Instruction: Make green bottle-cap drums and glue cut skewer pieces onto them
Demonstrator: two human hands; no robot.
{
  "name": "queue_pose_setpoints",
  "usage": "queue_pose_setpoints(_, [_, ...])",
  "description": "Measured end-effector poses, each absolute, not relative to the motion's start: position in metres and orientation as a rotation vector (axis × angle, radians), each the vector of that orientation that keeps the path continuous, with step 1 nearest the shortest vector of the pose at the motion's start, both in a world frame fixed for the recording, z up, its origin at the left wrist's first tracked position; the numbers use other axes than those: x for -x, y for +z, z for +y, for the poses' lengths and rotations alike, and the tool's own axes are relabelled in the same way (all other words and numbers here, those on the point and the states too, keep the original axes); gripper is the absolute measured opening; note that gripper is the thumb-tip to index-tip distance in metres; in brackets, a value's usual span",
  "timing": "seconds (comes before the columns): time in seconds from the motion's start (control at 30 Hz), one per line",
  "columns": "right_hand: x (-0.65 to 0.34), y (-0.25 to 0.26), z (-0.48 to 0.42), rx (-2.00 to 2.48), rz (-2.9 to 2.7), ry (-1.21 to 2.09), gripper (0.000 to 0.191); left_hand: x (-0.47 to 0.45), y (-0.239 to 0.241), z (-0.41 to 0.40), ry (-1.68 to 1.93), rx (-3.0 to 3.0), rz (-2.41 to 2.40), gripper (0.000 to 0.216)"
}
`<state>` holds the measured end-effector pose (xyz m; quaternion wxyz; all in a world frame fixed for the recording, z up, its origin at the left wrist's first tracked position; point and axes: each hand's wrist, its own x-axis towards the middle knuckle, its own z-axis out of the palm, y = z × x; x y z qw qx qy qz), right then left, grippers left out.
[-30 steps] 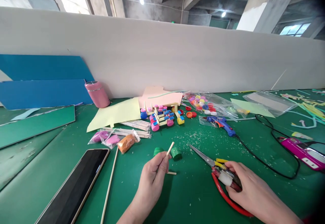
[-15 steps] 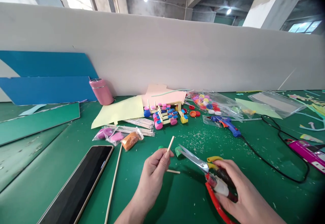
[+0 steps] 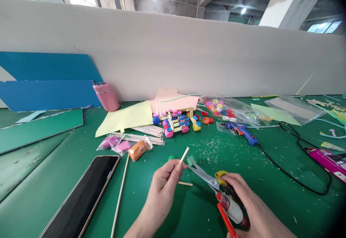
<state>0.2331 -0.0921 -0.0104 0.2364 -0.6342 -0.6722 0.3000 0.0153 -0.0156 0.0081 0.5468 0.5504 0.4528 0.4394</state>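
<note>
My left hand pinches a short wooden stick between thumb and fingers, its free end pointing up and right. My right hand grips red-handled scissors whose blades are slightly apart, the tips right beside the stick near my left fingertips. Two green bottle caps lie on the green table just behind the stick, partly hidden by it and the blades. A small cut stick piece lies flat below my left fingers.
A phone and a long wooden dowel lie at left. Behind are clay bags, a cap-and-stick model, a bag of caps, a blue glue gun with black cord, a pink tumbler, a pink device.
My right hand lifted the scissors off the table and swung the blades left up to the stick. My left hand stayed nearly still with the stick.
</note>
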Motion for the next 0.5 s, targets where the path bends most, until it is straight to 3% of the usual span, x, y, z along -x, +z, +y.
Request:
queue_pose_setpoints(0.27, [-0.2393, -0.0167, -0.0910, 1.767, -2.023, 0.718, 0.083, -0.0165, 0.0058, -0.0173, 0.945, -1.507, 0.991, 0.023])
queue_pose_setpoints(0.5, [-0.2358, -0.0107, -0.0839, 1.769, -2.073, 0.687, 0.077, -0.0177, 0.0049, -0.0159, 0.897, -1.620, 0.919, 0.024])
